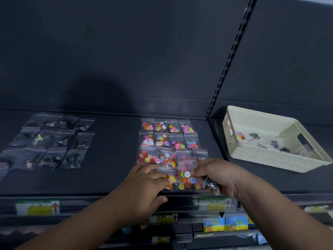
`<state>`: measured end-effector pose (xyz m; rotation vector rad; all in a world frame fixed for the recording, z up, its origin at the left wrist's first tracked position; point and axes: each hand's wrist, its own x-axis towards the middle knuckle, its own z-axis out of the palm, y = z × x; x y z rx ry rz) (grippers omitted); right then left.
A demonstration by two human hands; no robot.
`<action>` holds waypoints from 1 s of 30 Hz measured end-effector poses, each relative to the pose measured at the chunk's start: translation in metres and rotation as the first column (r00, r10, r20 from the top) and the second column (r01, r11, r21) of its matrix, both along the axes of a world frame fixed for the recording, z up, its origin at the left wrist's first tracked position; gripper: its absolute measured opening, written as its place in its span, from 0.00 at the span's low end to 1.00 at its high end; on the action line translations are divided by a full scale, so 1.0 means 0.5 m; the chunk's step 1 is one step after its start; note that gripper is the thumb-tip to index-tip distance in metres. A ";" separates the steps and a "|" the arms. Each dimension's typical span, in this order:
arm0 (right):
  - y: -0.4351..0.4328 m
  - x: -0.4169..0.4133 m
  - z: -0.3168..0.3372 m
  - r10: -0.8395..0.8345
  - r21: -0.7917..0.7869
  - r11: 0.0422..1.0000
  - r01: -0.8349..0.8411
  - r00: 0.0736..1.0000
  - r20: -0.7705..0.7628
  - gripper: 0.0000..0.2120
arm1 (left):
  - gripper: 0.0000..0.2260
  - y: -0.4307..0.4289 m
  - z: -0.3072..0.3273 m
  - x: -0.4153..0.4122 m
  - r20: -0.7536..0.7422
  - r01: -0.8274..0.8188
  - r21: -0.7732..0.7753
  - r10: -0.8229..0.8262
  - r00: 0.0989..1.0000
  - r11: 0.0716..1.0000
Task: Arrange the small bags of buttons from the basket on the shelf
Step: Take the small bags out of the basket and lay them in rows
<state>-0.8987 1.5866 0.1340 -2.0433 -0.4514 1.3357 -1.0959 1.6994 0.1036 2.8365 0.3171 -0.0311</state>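
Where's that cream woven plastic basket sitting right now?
In the head view, the cream woven plastic basket sits on the dark shelf at the right, just right of the grid of colourful button bags.

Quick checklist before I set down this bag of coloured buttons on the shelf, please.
1. Grip of right hand on raised bag: ok.
2. Hold of left hand on front bags: cannot tell.
3. Rows of coloured grid tidy: ok.
4. Free front-row slot: cannot tell, hands cover it.
5. Separation of dark bags, left: ok.
6. Emptied basket: not ok, leftover bags inside.
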 end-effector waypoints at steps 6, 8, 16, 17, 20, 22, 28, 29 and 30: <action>0.010 -0.017 0.001 0.075 -0.030 0.997 -0.072 0.992 0.102 0.11 | 0.23 0.002 -0.009 -0.007 0.059 0.008 -0.021 -0.006 0.998 1.000; 0.014 -0.020 0.003 0.152 -0.063 0.988 -0.141 0.965 0.213 0.14 | 0.23 0.005 -0.011 -0.008 0.088 0.014 -0.009 -0.013 0.996 1.000; 0.024 -0.023 0.006 0.444 -0.287 0.894 -0.344 0.763 0.469 0.12 | 0.18 0.021 -0.023 0.027 0.135 -0.030 0.065 0.021 0.991 0.997; 0.023 -0.024 0.008 0.448 -0.298 0.892 -0.340 0.752 0.483 0.12 | 0.15 0.022 -0.027 0.029 0.121 -0.028 0.063 0.020 0.992 0.998; 0.020 -0.023 0.012 0.472 -0.335 0.878 -0.340 0.730 0.495 0.10 | 0.12 0.021 -0.030 0.031 0.108 -0.020 0.054 0.014 0.994 0.998; 0.016 -0.019 0.012 0.457 -0.319 0.887 -0.334 0.729 0.510 0.09 | 0.12 0.019 -0.028 0.031 0.103 -0.018 0.055 0.012 0.995 0.998; 0.003 0.007 0.006 0.291 -0.109 0.956 -0.274 0.819 0.494 0.09 | 0.17 0.019 -0.027 0.032 0.151 -0.022 0.057 0.014 0.988 0.998; 0.001 0.010 0.008 0.254 -0.055 0.964 -0.259 0.846 0.469 0.10 | 0.20 0.017 -0.024 0.032 0.151 -0.024 0.052 0.016 0.988 0.998; 0.000 0.011 0.011 0.224 -0.009 0.969 -0.245 0.871 0.437 0.10 | 0.22 0.016 -0.020 0.033 0.149 -0.028 0.041 0.021 0.989 0.999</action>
